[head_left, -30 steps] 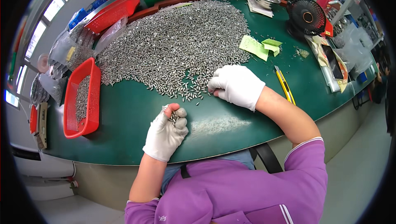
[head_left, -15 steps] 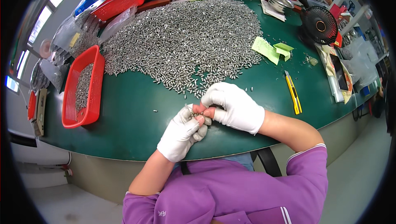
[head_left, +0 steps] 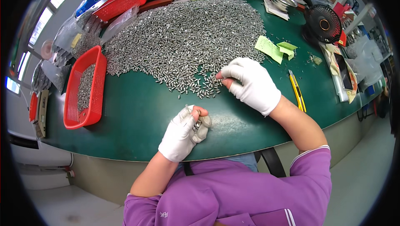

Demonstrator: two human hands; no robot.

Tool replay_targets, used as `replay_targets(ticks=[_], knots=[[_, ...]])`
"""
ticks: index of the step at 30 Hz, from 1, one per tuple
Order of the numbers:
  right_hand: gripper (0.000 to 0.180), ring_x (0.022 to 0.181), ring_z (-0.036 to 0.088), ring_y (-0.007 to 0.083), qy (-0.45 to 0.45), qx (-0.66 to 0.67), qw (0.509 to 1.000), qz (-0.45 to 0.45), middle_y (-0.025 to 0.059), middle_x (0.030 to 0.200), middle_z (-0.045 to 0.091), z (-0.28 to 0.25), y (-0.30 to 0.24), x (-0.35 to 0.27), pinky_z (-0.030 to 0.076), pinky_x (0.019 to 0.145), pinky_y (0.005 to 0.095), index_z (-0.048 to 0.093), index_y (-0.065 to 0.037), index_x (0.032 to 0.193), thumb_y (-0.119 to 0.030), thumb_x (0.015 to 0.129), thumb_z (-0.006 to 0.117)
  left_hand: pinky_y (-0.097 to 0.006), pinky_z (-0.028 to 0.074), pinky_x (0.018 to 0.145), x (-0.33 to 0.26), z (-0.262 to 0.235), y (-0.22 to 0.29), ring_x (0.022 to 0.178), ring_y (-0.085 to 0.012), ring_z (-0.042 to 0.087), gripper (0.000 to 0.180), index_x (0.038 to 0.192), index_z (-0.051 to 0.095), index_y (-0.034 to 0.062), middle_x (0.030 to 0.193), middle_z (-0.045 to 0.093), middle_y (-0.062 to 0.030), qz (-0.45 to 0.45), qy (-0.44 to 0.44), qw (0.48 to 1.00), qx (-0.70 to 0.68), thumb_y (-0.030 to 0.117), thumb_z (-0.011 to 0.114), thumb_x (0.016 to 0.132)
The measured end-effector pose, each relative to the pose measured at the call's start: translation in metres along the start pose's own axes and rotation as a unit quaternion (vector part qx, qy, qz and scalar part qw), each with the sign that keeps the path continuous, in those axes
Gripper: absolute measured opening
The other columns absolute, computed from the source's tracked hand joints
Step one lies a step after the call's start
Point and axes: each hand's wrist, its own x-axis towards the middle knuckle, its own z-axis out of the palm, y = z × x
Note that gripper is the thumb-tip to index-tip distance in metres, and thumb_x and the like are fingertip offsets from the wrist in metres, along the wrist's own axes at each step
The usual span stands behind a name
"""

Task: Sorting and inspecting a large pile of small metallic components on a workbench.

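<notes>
Now, look at the right hand (head_left: 254, 86), white-gloved, at the near right edge of the big pile of metal pieces (head_left: 179, 38) on the green counter (head_left: 137, 117). Its fingers sit narrow, bare tips almost together; whether a piece is pinched between them, I cannot tell. Nearer, and to the left, the left hand (head_left: 181, 134) is curled around a small clutch of loose pieces (head_left: 196, 126), thumb and forefinger close together above them, well clear of the pile.

That handful is the risky part! Should those curled fingers loosen or tip, pieces could slip through the gaps and roll off the near edge of the counter, which lies close. Over at the pile, a careless nudge could scatter its loose fringe; one stray piece (head_left: 179, 97) lies just off the near edge. And to the right, the yellow knife (head_left: 297, 90) lies beside the right forearm, its tip pointing far: an elbow swinging wide could knock it.
</notes>
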Motion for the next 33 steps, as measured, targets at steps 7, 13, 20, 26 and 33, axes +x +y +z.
replay_targets(ticks=[7, 13, 20, 26, 33], knots=[[0.009, 0.08, 0.06, 0.0271, -0.134, -0.039, 0.99, -0.016, 0.0054, 0.081, 0.062, -0.001, 0.005, -0.001, 0.049, 0.071, 0.0385, 0.068, -0.013, 0.084, -0.015, 0.075, 0.068, -0.021, 0.04, 0.061, -0.001, -0.001, 0.003, 0.07, -0.01, 0.052, 0.026, 0.109, 0.058, 0.0074, 0.09, 0.06, -0.005, -0.008, -0.002, 0.999, -0.042, 0.028, 0.061, 0.093], [0.009, 0.082, 0.06, 0.0264, -0.158, -0.063, 0.985, -0.012, 0.0054, 0.083, 0.062, 0.013, 0.006, -0.005, 0.049, 0.071, 0.0388, 0.067, -0.012, 0.083, -0.016, 0.075, 0.068, -0.022, 0.042, 0.064, -0.001, -0.003, 0.002, 0.073, -0.0096, 0.053, 0.029, 0.113, 0.055, 0.0085, 0.094, 0.061, -0.0045, -0.013, -0.016, 0.999, -0.045, 0.027, 0.063, 0.092], [0.014, 0.087, 0.058, 0.0282, -0.127, 0.104, 0.985, -0.054, 0.0069, 0.085, 0.059, 0.013, -0.015, -0.005, 0.048, 0.075, 0.0394, 0.064, -0.013, 0.088, -0.023, 0.079, 0.065, -0.02, 0.04, 0.06, 0.002, 0.0, 0.002, 0.069, -0.0075, 0.052, 0.022, 0.108, 0.055, 0.0098, 0.091, 0.061, -0.0024, -0.025, -0.003, 1.0, -0.011, 0.025, 0.062, 0.093], [0.013, 0.087, 0.058, 0.0277, -0.104, 0.113, 0.987, -0.056, 0.0051, 0.087, 0.06, 0.015, -0.021, -0.007, 0.048, 0.076, 0.0393, 0.065, -0.014, 0.09, -0.023, 0.08, 0.064, -0.017, 0.041, 0.057, 0.003, 0.002, 0.001, 0.069, -0.0052, 0.053, 0.018, 0.101, 0.056, 0.0097, 0.084, 0.06, 0.0009, -0.04, 0.031, 0.998, 0.022, 0.026, 0.061, 0.094], [0.011, 0.08, 0.059, 0.0276, -0.119, -0.023, 0.992, -0.039, 0.0067, 0.081, 0.059, 0.022, 0.005, -0.007, 0.049, 0.069, 0.0404, 0.066, -0.013, 0.085, -0.019, 0.075, 0.068, -0.018, 0.041, 0.057, 0.003, -0.002, 0.004, 0.071, -0.0083, 0.054, 0.023, 0.101, 0.057, 0.0079, 0.085, 0.059, -0.0017, -0.046, 0.0, 0.999, -0.004, 0.03, 0.056, 0.097]])
